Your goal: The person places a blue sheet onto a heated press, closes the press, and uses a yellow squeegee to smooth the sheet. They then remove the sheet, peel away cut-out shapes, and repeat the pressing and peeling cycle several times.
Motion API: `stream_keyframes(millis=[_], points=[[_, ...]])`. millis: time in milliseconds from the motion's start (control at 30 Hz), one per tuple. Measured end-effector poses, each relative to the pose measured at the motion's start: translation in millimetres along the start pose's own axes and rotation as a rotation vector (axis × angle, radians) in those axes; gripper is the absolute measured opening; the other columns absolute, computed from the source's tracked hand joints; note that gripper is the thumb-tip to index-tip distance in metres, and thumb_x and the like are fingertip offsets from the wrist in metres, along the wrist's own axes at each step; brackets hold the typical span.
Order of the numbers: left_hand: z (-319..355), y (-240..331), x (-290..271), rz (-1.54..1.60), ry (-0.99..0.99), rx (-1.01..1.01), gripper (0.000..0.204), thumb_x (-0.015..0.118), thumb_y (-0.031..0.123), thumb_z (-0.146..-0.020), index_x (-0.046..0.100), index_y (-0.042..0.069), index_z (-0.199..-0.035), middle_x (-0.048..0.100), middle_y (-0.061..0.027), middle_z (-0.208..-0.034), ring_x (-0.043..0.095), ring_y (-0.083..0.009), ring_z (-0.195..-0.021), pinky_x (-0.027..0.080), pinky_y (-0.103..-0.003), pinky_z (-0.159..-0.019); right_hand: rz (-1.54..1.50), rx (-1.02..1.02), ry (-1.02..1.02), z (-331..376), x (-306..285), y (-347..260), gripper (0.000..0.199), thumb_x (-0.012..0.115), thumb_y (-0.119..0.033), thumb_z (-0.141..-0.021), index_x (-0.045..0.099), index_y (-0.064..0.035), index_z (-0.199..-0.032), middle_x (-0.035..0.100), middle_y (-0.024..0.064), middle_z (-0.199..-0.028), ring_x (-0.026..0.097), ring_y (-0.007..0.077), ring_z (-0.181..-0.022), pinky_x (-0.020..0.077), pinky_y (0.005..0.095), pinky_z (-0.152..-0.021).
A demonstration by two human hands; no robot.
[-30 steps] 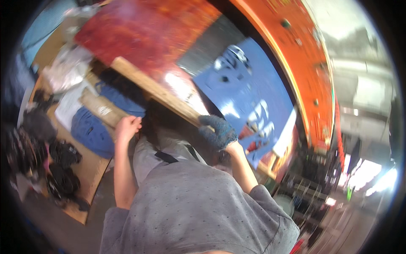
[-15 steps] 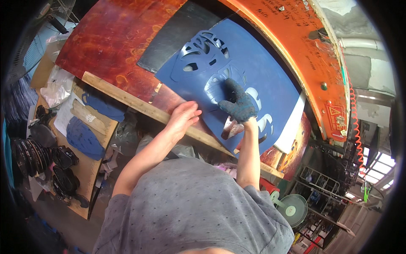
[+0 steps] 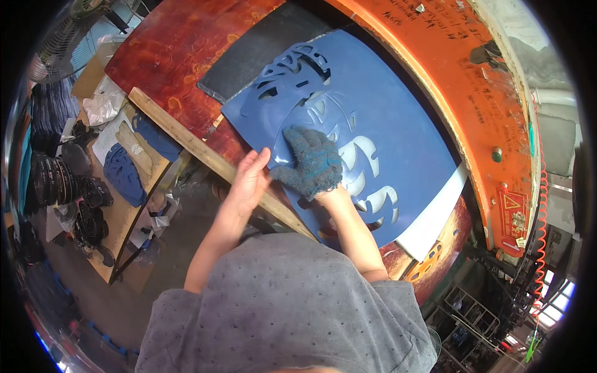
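Observation:
A large blue foam-like sheet (image 3: 398, 130) with cut-out shapes lies on a reddish-brown board, tilted across my view. My right hand (image 3: 308, 161), in a dark grey-blue knitted glove, lies on the sheet near its left edge, thumb spread from the fingers. Just left of it, my bare left hand (image 3: 247, 180) is at the sheet's edge, fingertips over the top; its other fingers are partly hidden, seemingly closed round the edge. Curved openings (image 3: 373, 199) show beside my right wrist, and a group of leaf-like cut-outs (image 3: 298, 65) sits toward the sheet's far end.
An orange machine beam (image 3: 429, 81) arches behind the sheet. A wooden strip (image 3: 186, 143) edges the board (image 3: 161, 56); a black sheet (image 3: 249, 56) lies beyond the blue one. At left, a side table (image 3: 134, 217) holds blue cut pieces (image 3: 123, 174) and black parts.
My right hand has moved left across the sheet, closer to my left hand. My left hand has shifted slightly left and turned, with its fingertips now over the edge. The view has swung a little.

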State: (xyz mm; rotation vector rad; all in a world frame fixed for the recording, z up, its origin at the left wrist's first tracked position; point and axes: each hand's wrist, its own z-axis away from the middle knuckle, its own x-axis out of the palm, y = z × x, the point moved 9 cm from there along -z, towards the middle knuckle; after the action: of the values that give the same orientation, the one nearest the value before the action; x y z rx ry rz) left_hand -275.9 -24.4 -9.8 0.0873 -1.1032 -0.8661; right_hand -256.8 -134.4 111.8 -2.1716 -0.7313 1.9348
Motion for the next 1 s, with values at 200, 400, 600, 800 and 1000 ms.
stream_keyframes(millis=[200,400,600,800,1000], points=[[13.7,23.6,75.8,-0.780,-0.219,0.393,0.019,0.066,0.015,-0.092,0.069,-0.003,-0.096,0.067,-0.0010,-0.084,0.058,-0.0067,-0.079,0.048,-0.023,-0.071,-0.258,0.051,-0.081,24.3,-23.4,27.1,0.028,0.066,-0.034,-0.077,0.067,-0.0071,-0.084,0.065,0.0160,-0.080,0.062,0.0352,-0.075,0.0484,0.0439,-0.067],[16.3,-20.7,67.5,-0.557,-0.269,-0.035,0.018,0.068,0.017,-0.090,0.069,0.001,-0.100,0.068,-0.0022,-0.093,0.063,-0.0123,-0.084,0.052,-0.026,-0.076,-0.401,0.263,0.089,90.5,-74.1,52.8,0.024,0.069,-0.028,-0.079,0.069,-0.0068,-0.091,0.067,0.0129,-0.081,0.064,0.0314,-0.076,0.0500,0.0387,-0.067],[32.6,-27.7,65.0,-0.335,-0.528,-0.265,0.039,0.058,0.020,-0.096,0.048,0.005,-0.131,0.059,-0.0081,-0.122,0.059,-0.0191,-0.110,0.050,-0.038,-0.089,-0.180,0.152,-0.154,97.2,-52.7,41.4,0.027,0.074,-0.023,-0.069,0.069,-0.0075,-0.091,0.067,0.0099,-0.085,0.063,0.0289,-0.073,0.0487,0.0374,-0.065],[40.2,-37.6,46.2,-0.216,-0.440,-0.242,0.034,0.049,0.020,-0.099,0.050,0.002,-0.127,0.062,-0.0096,-0.119,0.062,-0.0199,-0.106,0.050,-0.039,-0.091,-0.071,-0.168,0.002,93.9,-58.8,-2.6,0.059,0.079,-0.018,-0.042,0.065,-0.0117,-0.099,0.064,0.0110,-0.095,0.063,0.0334,-0.079,0.0478,0.0446,-0.064],[33.9,-42.9,33.8,0.016,-0.305,-0.224,0.036,0.051,0.008,-0.092,0.052,-0.003,-0.127,0.060,-0.0118,-0.123,0.058,-0.0237,-0.114,0.047,-0.041,-0.096,0.274,-0.296,0.145,112.3,-24.4,-34.9,0.036,0.068,-0.020,-0.070,0.063,-0.0115,-0.104,0.062,0.0183,-0.099,0.062,0.0321,-0.086,0.0498,0.0386,-0.070]])
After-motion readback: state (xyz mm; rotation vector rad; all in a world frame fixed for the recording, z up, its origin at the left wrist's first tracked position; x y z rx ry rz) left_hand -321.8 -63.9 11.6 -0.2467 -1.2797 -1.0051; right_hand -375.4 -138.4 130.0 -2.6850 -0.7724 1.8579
